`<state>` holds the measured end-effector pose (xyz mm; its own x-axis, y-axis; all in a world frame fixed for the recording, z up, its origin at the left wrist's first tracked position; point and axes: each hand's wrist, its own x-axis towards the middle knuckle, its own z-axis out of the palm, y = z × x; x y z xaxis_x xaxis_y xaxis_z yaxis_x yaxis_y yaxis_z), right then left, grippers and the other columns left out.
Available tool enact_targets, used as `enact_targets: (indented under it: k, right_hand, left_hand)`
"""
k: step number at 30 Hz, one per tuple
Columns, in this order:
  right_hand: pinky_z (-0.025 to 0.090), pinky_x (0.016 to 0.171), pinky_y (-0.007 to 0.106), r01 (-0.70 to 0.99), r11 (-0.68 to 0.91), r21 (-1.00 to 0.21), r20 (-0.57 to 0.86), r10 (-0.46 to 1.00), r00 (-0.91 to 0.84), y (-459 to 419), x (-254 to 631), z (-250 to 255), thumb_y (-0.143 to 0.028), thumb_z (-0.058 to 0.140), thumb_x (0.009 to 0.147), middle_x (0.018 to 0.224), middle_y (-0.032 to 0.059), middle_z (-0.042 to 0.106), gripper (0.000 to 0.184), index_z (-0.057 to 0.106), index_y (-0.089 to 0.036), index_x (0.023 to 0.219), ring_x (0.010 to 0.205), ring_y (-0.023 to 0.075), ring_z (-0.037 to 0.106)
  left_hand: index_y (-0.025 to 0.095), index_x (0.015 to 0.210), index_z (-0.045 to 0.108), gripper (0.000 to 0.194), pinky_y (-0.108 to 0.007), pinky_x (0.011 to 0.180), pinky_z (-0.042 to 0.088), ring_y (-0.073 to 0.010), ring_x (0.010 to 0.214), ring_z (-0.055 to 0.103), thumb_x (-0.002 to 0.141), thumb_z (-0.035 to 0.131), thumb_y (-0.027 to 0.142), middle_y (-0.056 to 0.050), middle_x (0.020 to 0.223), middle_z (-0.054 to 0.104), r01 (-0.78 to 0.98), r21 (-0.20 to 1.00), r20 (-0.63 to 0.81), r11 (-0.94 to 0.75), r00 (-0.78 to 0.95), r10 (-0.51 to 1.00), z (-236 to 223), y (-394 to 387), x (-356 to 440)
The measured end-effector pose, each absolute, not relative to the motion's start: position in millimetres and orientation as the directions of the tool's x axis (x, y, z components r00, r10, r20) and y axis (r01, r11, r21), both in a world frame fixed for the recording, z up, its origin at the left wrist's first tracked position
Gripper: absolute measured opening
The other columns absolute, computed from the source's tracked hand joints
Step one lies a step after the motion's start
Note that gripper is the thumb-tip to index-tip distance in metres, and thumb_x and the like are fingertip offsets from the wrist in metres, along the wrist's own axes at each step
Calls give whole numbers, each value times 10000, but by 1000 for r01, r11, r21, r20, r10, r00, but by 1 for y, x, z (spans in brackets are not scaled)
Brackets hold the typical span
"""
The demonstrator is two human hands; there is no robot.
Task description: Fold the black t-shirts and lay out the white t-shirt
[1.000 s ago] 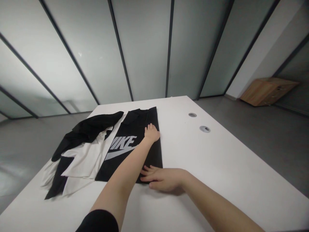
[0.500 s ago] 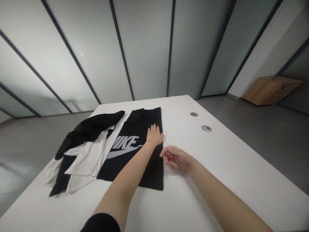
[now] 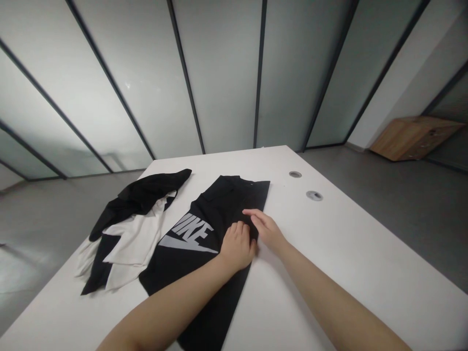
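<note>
Black fabric shirt with pale grey NIKE print (image 3: 226,200), folded long and narrow, lies on the white smooth-topped table (image 3: 347,273), mid-scene, slanting from far right to near left. Far end is by the collar; near end runs down to the bottom edge of the view. Print sits on the left part, first letter cut by the fold edge, swoosh just on the near side of the letters. Cloth slightly rumpled around the print.

Left hand (image 3: 237,246): palm down on the shirt, right of the print, fingers close together and bent, thumb out to the right near the shirt's right edge. Can't tell if cloth is pinched under it. Right hand (image 3: 269,233): just beside it, to the right and a bit farther, over the shirt's right edge, index finger reaching left over the black cloth. Other fingers partly hidden, can't tell if it pinches anything.

Left on table: loose heap, black crumpled cloth (image 3: 146,190) on the far side, white crumpled cloth (image 3: 133,239) nearer, apart from the shirt's far part. Right of the shirt: two round grey table inserts (image 3: 314,195), one farther. Far right: light brown wooden cabinet (image 3: 411,139) on grey floor (image 3: 365,180). Far: frosted panel wall with dark frames (image 3: 226,73).
</note>
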<state>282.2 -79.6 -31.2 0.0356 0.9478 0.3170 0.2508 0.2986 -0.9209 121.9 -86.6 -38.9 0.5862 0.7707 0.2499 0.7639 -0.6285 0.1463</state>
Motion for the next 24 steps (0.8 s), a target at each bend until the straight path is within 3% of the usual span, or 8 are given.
enact_targets:
  k: [4, 7, 10, 12, 14, 18, 24]
  right_hand:
    - [549, 1094, 450, 474, 344, -810, 386, 923, -10, -87, 278, -28, -396, 457, 1059, 1215, 101, 801, 403, 797, -215, 1179, 1167, 266, 738]
    - [499, 1163, 460, 642, 328, -692, 342, 934, -109, -88, 275, -33, -370, 429, 1065, 1343, 126, 756, 451, 768, -189, 1301, 1287, 281, 689]
    - [346, 1275, 538, 830, 244, -502, 176, 968, -178, -86, 271, -44, -373, 427, 1055, 1619, 184, 531, 575, 605, -97, 1526, 1538, 345, 457]
    - [254, 1306, 572, 916, 175, -361, 89, 984, -154, -82, 269, -51, -395, 423, 1053, 1719, 205, 353, 668, 473, -42, 1618, 1612, 379, 308]
    - [203, 1317, 577, 957, 101, -270, 54, 994, -90, -76, 269, -56, -421, 391, 1065, 1748, 212, 271, 714, 390, -23, 1658, 1629, 390, 256]
    - [167, 1324, 553, 972, -19, -235, 43, 999, 30, -56, 279, -57, -460, 338, 1084, 1761, 218, 243, 742, 328, -22, 1682, 1634, 395, 234]
    - [164, 1321, 533, 960, -198, -199, -23, 980, 197, -18, 312, -50, -472, 305, 1090, 1772, 242, 196, 774, 272, 18, 1689, 1636, 407, 209]
  left_hand:
    - [209, 1056, 628, 138, -484, 924, 528, -313, 1040, 587, 956, 547, 260, -120, 1095, 624, 738, 145, 218, -659, 626, 749, -37, -119, 109]
    - [212, 1061, 628, 146, -490, 950, 535, -313, 1056, 591, 949, 563, 280, -121, 1107, 633, 721, 180, 201, -670, 640, 742, -35, -136, 101]
    - [215, 1147, 634, 231, -488, 1063, 518, -313, 1177, 591, 946, 584, 317, -132, 1230, 647, 703, 238, 193, -670, 642, 742, -34, -145, 97]
    - [194, 1262, 625, 343, -488, 1172, 461, -316, 1309, 558, 952, 577, 332, -148, 1365, 629, 695, 265, 188, -669, 643, 743, -35, -147, 96]
    - [151, 1383, 593, 466, -498, 1252, 386, -332, 1431, 496, 969, 559, 361, -169, 1487, 585, 696, 274, 174, -664, 643, 746, -37, -146, 95]
    - [112, 1553, 504, 624, -503, 1321, 282, -349, 1582, 349, 1017, 504, 431, -171, 1671, 450, 700, 268, 128, -662, 656, 744, -43, -143, 92]
    - [144, 1647, 430, 684, -520, 1345, 225, -333, 1640, 244, 1050, 446, 478, -130, 1752, 330, 703, 245, 78, -668, 672, 736, -47, -142, 87]
